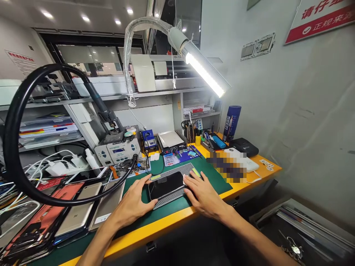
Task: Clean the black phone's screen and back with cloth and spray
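Observation:
A smartphone [168,184] with a dark screen lies face up on a grey perforated pad [169,200], which rests on a green mat. Around the phone's left end is my left hand [134,201], thumb at the near edge and fingers at the far edge. My right hand [202,193] lies over the phone's right end, fingers bent. Beneath its fingertips, a small white piece [184,180] like a wipe touches the screen; its full shape is hidden. Yellow-green strips [196,172] show at the pad's far corners.
Several phones and phone parts [79,210] lie at left, under a looping black hose [11,147]. Behind the mat stand a grey soldering station [119,150] and a parts tray [130,168]. A lit lamp [205,70] hangs above. At right are a white device [244,160] and blue can [232,123].

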The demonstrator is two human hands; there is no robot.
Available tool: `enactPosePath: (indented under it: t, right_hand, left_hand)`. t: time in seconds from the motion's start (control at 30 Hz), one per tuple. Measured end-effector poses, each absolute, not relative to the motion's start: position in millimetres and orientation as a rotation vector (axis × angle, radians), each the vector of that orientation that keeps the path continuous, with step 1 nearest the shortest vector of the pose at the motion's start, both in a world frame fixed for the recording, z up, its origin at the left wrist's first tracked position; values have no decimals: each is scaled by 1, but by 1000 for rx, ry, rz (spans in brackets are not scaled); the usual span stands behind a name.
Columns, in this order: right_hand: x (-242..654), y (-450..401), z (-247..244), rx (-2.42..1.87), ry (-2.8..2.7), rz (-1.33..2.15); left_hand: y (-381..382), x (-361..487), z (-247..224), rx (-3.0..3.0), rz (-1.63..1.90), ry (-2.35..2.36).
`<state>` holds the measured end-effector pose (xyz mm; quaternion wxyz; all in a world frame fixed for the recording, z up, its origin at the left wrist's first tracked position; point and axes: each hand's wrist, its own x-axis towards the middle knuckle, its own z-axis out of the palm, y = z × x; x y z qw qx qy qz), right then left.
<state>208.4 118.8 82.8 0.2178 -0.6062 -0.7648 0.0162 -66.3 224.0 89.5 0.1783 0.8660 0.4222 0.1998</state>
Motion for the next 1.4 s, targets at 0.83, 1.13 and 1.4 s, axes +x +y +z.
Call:
enactPosePath:
  t: [0.83,1.13,1.4]
  right_hand:
    - [246,148,72,-1139,-686,871]
    - [240,152,89,-1001,-472,1254]
    - [215,165,89,-1071,-636,1125]
  left_hand:
    - [252,30,130,1099,1314,691]
    - [277,41,139,583,979,672]
    - [272,36,126,402,834,532]
